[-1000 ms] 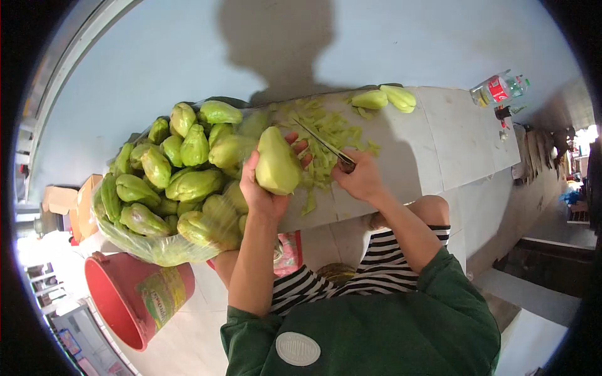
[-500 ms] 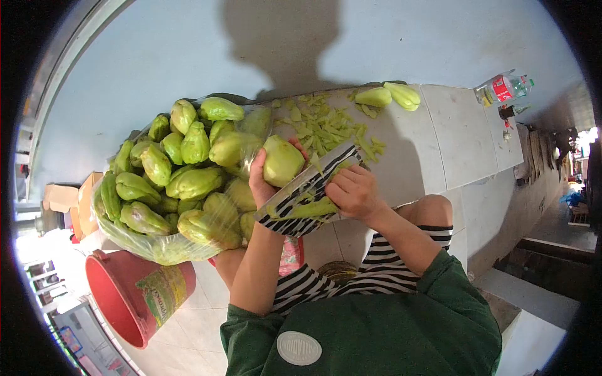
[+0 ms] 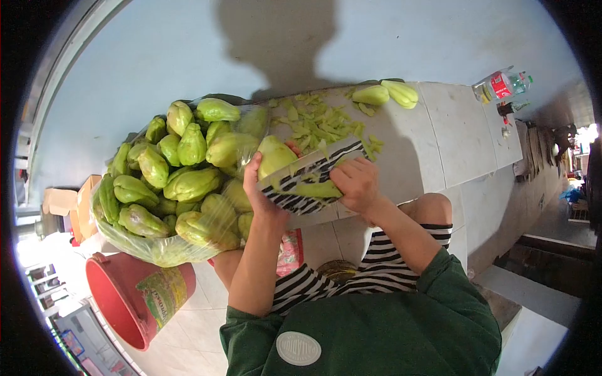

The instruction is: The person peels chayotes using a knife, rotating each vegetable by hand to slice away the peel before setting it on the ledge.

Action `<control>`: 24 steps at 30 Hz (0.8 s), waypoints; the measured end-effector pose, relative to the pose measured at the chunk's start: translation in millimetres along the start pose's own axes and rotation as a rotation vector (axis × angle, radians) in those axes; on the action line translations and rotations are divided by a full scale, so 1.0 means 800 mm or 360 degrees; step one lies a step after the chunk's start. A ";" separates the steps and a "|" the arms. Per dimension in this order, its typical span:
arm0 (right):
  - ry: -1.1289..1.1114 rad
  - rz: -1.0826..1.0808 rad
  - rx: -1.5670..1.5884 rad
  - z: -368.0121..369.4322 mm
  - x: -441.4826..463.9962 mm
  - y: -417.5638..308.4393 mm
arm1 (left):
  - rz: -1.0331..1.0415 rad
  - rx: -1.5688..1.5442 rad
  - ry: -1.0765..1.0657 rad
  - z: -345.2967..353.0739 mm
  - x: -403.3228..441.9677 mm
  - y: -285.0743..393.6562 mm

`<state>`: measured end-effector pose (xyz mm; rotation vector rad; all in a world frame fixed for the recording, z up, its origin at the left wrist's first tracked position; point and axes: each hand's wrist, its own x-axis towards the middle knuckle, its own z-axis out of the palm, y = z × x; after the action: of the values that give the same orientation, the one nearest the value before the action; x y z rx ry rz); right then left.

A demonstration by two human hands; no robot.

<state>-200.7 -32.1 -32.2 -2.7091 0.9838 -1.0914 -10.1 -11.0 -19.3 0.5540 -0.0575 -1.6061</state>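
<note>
My left hand (image 3: 258, 188) is wrapped round a pale green chayote (image 3: 274, 155), whose lower part is hidden behind a blade. In my right hand (image 3: 357, 183), fingers curled, is a wide cleaver (image 3: 293, 202); its handle is hidden by the fingers. The broad blade slants against the chayote and shows black and white stripes like those of the shorts, with green smears on it. Beyond the hands lies a heap of green peelings (image 3: 323, 122). Two paler chayotes, one of them nearest the wall (image 3: 401, 94), rest behind the peelings.
On the left a clear plastic bag (image 3: 157, 250) bulges with several chayotes (image 3: 194, 183). Below it a red bucket (image 3: 119, 301) lies tilted. A plastic bottle (image 3: 501, 86) is at the far right of the tiled ledge (image 3: 461, 138). A cardboard box (image 3: 86, 203) is at left.
The chayote and my left hand have shifted slightly left, and the chayote sits lower behind the blade. The cleaver has tilted a little, with my right hand slightly changed in angle.
</note>
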 end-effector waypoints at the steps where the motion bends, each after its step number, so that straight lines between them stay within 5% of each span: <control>1: -0.0027 0.0018 -0.0020 -0.004 0.003 0.002 | 0.0031 0.0016 0.0081 0.010 -0.003 0.003; 9: -0.0159 -0.0097 0.0049 -0.012 0.006 -0.012 | -0.0182 -0.0149 -0.0105 0.004 0.000 0.008; 14: -0.0147 0.0120 0.0001 -0.007 0.004 0.007 | 0.0158 0.0144 0.0171 0.015 -0.002 0.009; 20: -0.0179 -0.0043 0.0163 -0.022 0.010 -0.010 | -0.0031 0.0167 -0.0009 -0.006 0.000 0.006; 24: -0.0096 0.0151 0.0104 -0.007 -0.001 0.007 | 0.0080 0.0231 0.0125 0.000 -0.001 0.006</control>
<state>-207.6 -34.9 -30.1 -2.5987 1.0366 -1.0016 -5.7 -10.9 -17.4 0.7222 -0.1291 -1.5373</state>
